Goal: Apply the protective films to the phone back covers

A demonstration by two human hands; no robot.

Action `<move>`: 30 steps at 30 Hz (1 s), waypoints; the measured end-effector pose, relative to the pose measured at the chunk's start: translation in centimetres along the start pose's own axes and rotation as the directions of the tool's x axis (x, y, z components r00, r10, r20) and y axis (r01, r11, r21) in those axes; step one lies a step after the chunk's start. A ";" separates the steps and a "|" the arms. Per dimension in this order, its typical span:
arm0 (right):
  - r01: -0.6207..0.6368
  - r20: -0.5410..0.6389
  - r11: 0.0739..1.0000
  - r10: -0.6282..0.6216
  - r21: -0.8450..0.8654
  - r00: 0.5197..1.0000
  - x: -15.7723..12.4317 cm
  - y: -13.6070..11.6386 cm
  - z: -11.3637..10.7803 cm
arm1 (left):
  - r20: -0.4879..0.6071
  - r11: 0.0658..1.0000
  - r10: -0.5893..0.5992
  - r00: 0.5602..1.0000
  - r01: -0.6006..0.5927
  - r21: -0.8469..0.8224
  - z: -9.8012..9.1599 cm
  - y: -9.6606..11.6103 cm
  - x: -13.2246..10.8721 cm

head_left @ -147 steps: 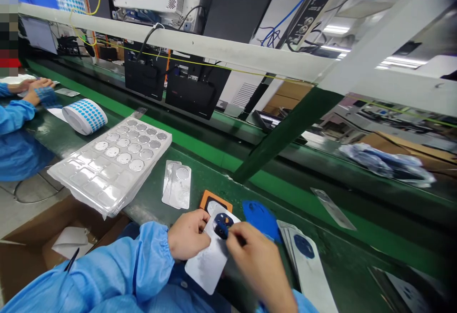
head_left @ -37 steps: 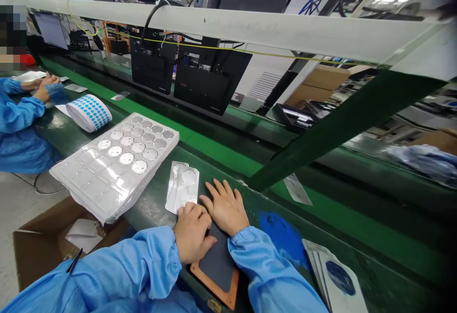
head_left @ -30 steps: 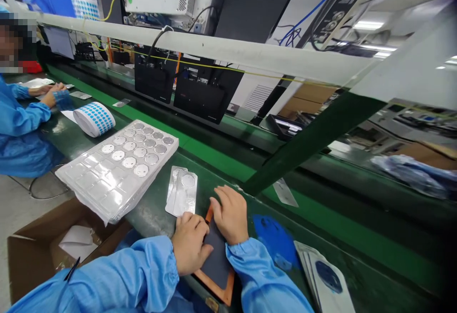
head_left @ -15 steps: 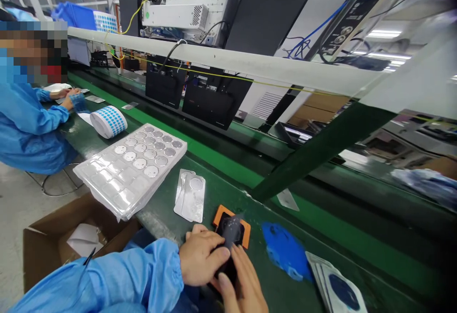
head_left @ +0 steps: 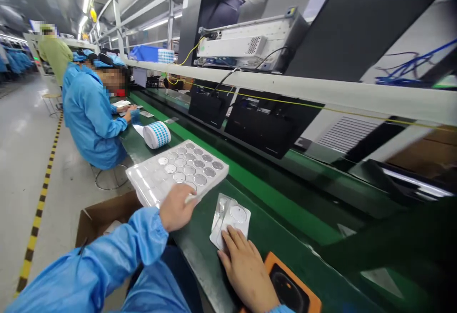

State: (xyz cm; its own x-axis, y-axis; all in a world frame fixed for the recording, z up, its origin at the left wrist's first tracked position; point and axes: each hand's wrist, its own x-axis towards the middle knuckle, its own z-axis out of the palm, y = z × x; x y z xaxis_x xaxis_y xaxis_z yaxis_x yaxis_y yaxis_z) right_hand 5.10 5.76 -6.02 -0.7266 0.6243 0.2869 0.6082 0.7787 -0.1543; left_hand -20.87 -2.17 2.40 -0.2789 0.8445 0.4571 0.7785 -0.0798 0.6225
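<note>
Head view, with clock positions taken from the right hand [head_left: 246,270]: the left hand [head_left: 174,208], in a light-blue cleanroom sleeve [head_left: 139,232], lies at 10 o'clock with its fingers curled over the near edge of a clear plastic blister tray [head_left: 148,182]; whether it is clenched on that edge or merely resting cannot be determined. Round silver discs [head_left: 200,180] sit in rows in the tray's cells. The right hand is released, its fingers spread and its fingertips touching the lower edge of silver foil sheets [head_left: 232,222], which lie at 12 o'clock on the dark green tabletop [head_left: 203,241]. An orange-framed black fixture [head_left: 274,265] with a round recess lies just beside the right hand at 3 o'clock, cut off by the frame's lower edge. Beyond the tray, at 11 o'clock, stands a white roll of blue dot labels [head_left: 156,135]. Farther along the tabletop, a seated co-worker in a blue smock [head_left: 91,127] has both hands [head_left: 130,112] at the work surface. A brown cardboard box [head_left: 107,220] stands on the floor at 9 o'clock, below the tabletop edge.
</note>
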 end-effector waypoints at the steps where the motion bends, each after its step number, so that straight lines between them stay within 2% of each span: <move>1: -0.006 -0.014 1.000 0.006 0.011 1.000 -0.1 0.0 -0.1 | -0.011 0.995 -0.028 1.000 0.029 0.098 -2.1 -1.6 0.9; 3: -0.023 -0.046 0.999 0.025 0.044 0.999 -0.2 0.0 -0.3 | 0.017 0.924 -0.189 0.982 0.172 0.340 -5.6 -4.7 3.5; 5: -0.039 -0.075 0.996 0.046 0.084 0.996 -0.1 0.1 -0.5 | 0.021 0.879 -0.272 0.962 0.239 0.413 -7.6 -7.3 6.5; 7: -0.058 -0.092 0.991 0.069 0.116 0.993 0.1 0.2 -0.6 | 0.086 0.860 -0.315 0.945 0.246 0.447 -7.5 -8.8 9.1; 9: -0.070 -0.098 0.988 0.083 0.136 0.992 0.2 0.3 -0.7 | 0.184 0.860 -0.326 0.927 0.210 0.464 -5.7 -9.1 10.6; 13: -0.076 -0.103 0.984 0.093 0.159 0.990 0.1 0.1 -1.1 | 0.351 0.870 -0.308 0.884 0.113 0.480 -0.8 -7.9 11.5; 16: -0.102 -0.111 0.979 0.123 0.179 0.986 0.1 -0.1 -1.4 | 0.417 0.869 -0.300 0.858 0.065 0.491 1.1 -7.0 11.7; 21: -0.113 -0.118 0.971 0.140 0.210 0.983 0.2 -0.2 -1.7 | 0.453 0.864 -0.295 0.841 0.032 0.503 1.3 -6.2 12.0; 25: -0.116 -0.115 0.970 0.143 0.213 0.983 0.2 -0.2 -1.7 | 0.447 0.871 -0.294 0.845 0.044 0.490 0.8 -5.3 11.8; 30: -0.126 -0.167 0.948 0.180 0.291 0.969 0.2 -0.3 -2.1 | 0.426 0.919 -0.243 0.871 0.067 0.388 -0.7 -2.6 10.9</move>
State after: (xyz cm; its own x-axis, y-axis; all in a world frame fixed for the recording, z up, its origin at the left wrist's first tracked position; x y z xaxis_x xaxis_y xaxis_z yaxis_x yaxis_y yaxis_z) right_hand 5.45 5.53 -3.90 -0.5414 0.7351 0.4081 0.5756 0.6779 -0.4574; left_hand -26.29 6.84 6.21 -0.1928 0.9809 -0.0238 0.9153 0.1886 0.3560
